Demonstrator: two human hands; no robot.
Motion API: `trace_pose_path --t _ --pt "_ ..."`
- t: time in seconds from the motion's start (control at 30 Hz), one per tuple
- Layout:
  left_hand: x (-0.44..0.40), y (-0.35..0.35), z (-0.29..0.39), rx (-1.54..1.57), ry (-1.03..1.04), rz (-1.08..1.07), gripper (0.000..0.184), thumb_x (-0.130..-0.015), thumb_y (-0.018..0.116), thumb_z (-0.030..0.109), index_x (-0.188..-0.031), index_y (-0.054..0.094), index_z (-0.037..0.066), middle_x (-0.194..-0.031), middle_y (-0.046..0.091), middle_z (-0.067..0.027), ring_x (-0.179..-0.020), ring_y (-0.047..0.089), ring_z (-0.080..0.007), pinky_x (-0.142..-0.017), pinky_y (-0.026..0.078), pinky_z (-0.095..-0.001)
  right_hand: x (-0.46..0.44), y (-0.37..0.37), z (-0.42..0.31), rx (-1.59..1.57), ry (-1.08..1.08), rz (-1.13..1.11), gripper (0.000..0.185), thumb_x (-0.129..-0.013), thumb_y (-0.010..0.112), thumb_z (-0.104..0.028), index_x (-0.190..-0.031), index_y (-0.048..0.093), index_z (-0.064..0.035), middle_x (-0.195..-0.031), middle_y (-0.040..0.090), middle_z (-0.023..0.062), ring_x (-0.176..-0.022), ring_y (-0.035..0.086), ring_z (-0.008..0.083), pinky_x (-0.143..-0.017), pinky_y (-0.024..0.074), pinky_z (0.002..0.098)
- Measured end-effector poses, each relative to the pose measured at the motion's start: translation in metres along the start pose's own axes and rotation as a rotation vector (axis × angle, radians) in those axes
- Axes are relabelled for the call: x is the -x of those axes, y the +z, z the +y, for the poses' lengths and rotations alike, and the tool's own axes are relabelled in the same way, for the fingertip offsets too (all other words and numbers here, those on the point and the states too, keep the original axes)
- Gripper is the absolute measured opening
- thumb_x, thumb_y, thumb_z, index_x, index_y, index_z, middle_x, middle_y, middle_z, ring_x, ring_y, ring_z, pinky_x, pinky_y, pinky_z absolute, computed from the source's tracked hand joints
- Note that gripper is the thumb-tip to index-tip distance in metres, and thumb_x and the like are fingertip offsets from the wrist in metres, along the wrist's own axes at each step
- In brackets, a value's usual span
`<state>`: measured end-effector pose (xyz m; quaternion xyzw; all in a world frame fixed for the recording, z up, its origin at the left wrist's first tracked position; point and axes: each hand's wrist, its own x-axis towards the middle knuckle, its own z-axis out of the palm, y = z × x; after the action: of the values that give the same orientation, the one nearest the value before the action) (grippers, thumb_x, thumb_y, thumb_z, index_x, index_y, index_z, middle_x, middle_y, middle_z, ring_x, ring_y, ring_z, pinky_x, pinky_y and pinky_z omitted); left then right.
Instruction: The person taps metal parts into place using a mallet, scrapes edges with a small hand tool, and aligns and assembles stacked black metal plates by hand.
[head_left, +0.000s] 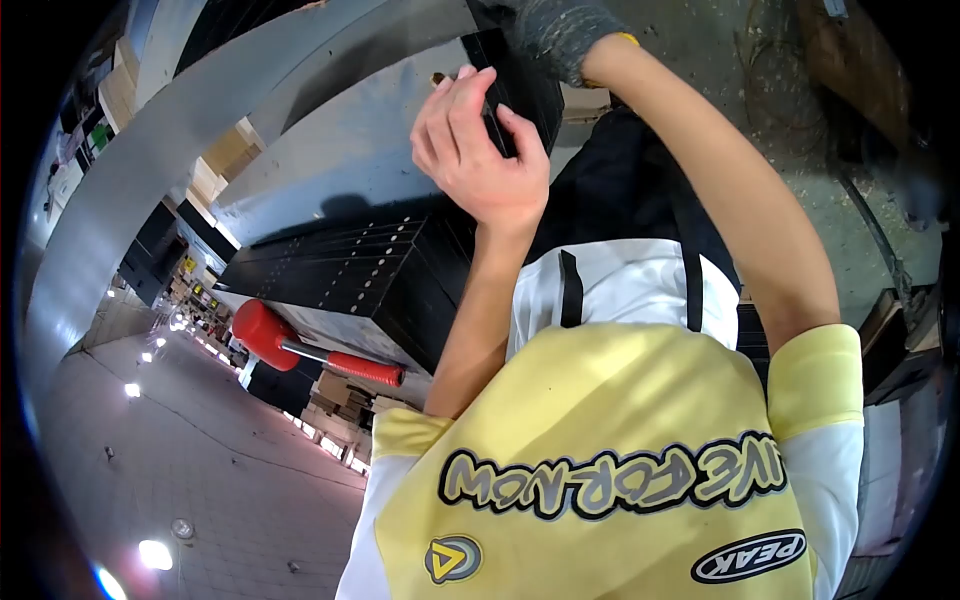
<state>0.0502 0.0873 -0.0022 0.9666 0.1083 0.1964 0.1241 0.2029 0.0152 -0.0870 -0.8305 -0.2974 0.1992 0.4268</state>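
My left hand (482,150) is bare, its back towards me and its fingers curled. By its fingertips shows a small brown piece (438,78), too small to name. The thumb stands apart, over a narrow black panel (525,95). My right hand (568,38) wears a dark grey knitted glove and is at the far end of that panel. Its fingers are blurred against the dark background, so their grip is hidden. To the left of my left forearm is a red mallet (265,335) with a red grip, beside a stack of black panels (345,265) with rows of round marks.
A pale grey-blue work surface (300,175) extends left of my hands, under a curved grey metal band (110,200). Cartons (232,150) stand beyond it. On the right, a dark cable or bar (870,225) crosses the littered floor (720,110).
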Motion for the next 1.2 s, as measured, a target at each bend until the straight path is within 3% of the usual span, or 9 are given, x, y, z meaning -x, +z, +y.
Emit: trace_pose_path --t 0.17,0.37,0.5,0.6,0.7,0.83,0.9,0.97,1.2 --pt "0.002 -0.006 0.000 -0.002 -0.019 -0.011 0.042 -0.078 0.065 0.003 -0.120 0.065 0.006 -0.123 0.067 -0.0119 -0.118 0.059 -0.0341 -0.107 0.039 -0.0472 0.009 -0.015 -0.016 -0.156 -0.103 0.087 0.030 -0.083 0.061 -0.014 -0.110 0.073 -0.0089 -0.109 0.073 0.0216 -0.101 0.070 0.0413 -0.089 0.0552 0.0478" --pt "0.000 -0.008 0.004 -0.042 -0.021 -0.023 0.043 -0.078 0.066 0.004 -0.121 0.065 0.005 -0.122 0.068 -0.0123 -0.117 0.060 -0.0343 -0.106 0.040 -0.0468 0.001 0.000 -0.019 0.047 0.192 -0.054 0.031 -0.084 0.060 -0.012 -0.111 0.073 -0.0058 -0.112 0.072 0.0220 -0.106 0.069 0.0405 -0.092 0.0546 0.0453" --pt "-0.003 -0.007 0.005 -0.041 -0.008 -0.003 0.043 -0.078 0.066 0.002 -0.121 0.065 0.005 -0.122 0.068 -0.0126 -0.115 0.061 -0.0344 -0.104 0.041 -0.0460 0.008 -0.001 -0.013 -0.175 -0.078 0.118 0.029 -0.086 0.059 -0.012 -0.110 0.073 -0.0045 -0.112 0.073 0.0221 -0.106 0.069 0.0397 -0.092 0.0553 0.0455" --pt "-0.003 -0.004 0.007 -0.041 -0.003 -0.002 0.044 -0.077 0.066 0.001 -0.121 0.064 0.004 -0.121 0.068 -0.0124 -0.115 0.062 -0.0337 -0.103 0.042 -0.0451 0.006 -0.006 -0.006 -0.285 0.005 0.142 0.027 -0.087 0.059 -0.014 -0.109 0.074 -0.0056 -0.110 0.073 0.0215 -0.106 0.069 0.0398 -0.091 0.0556 0.0454" --pt "-0.004 -0.003 0.007 -0.079 0.018 0.011 0.044 -0.077 0.066 0.001 -0.121 0.064 0.004 -0.121 0.068 -0.0123 -0.114 0.062 -0.0332 -0.102 0.042 -0.0446 -0.005 -0.004 -0.003 -0.133 0.253 -0.108 0.026 -0.087 0.059 -0.015 -0.106 0.075 -0.0067 -0.109 0.073 0.0204 -0.105 0.070 0.0394 -0.091 0.0558 0.0448" --pt "-0.003 -0.001 0.008 -0.083 0.026 0.032 0.043 -0.076 0.065 0.000 -0.118 0.065 0.003 -0.118 0.069 -0.0120 -0.112 0.064 -0.0329 -0.100 0.043 -0.0435 0.003 -0.005 -0.018 -0.119 0.126 -0.039 0.025 -0.085 0.060 -0.015 -0.103 0.076 -0.0090 -0.104 0.074 0.0207 -0.102 0.070 0.0386 -0.089 0.0555 0.0474" --pt "-0.003 0.001 0.005 -0.084 0.036 0.041 0.043 -0.074 0.065 0.001 -0.117 0.065 0.003 -0.118 0.070 -0.0127 -0.110 0.064 -0.0333 -0.100 0.043 -0.0432 0.006 -0.018 -0.025 0.375 -0.236 -0.225 0.024 -0.088 0.059 -0.018 -0.102 0.076 -0.0090 -0.102 0.074 0.0223 -0.097 0.070 0.0401 -0.087 0.0549 0.0484" --pt "-0.003 0.001 0.008 -0.072 0.030 0.047 0.040 -0.073 0.063 0.000 -0.113 0.063 0.002 -0.118 0.070 -0.0140 -0.109 0.063 -0.0341 -0.100 0.043 -0.0439 0.003 -0.021 -0.021 -0.164 -0.102 0.050 0.024 -0.090 0.058 -0.020 -0.101 0.076 -0.0082 -0.102 0.073 0.0230 -0.097 0.070 0.0401 -0.087 0.0548 0.0490" --pt "-0.007 -0.005 0.012 0.001 0.054 0.055 0.031 -0.065 0.055 -0.002 -0.095 0.057 0.003 -0.118 0.069 -0.0195 -0.109 0.062 -0.0371 -0.101 0.041 -0.0450 -0.003 -0.018 -0.032 -0.054 0.209 -0.096 0.028 -0.087 0.057 -0.017 -0.108 0.075 -0.0099 -0.105 0.074 0.0220 -0.100 0.071 0.0403 -0.090 0.0560 0.0476"
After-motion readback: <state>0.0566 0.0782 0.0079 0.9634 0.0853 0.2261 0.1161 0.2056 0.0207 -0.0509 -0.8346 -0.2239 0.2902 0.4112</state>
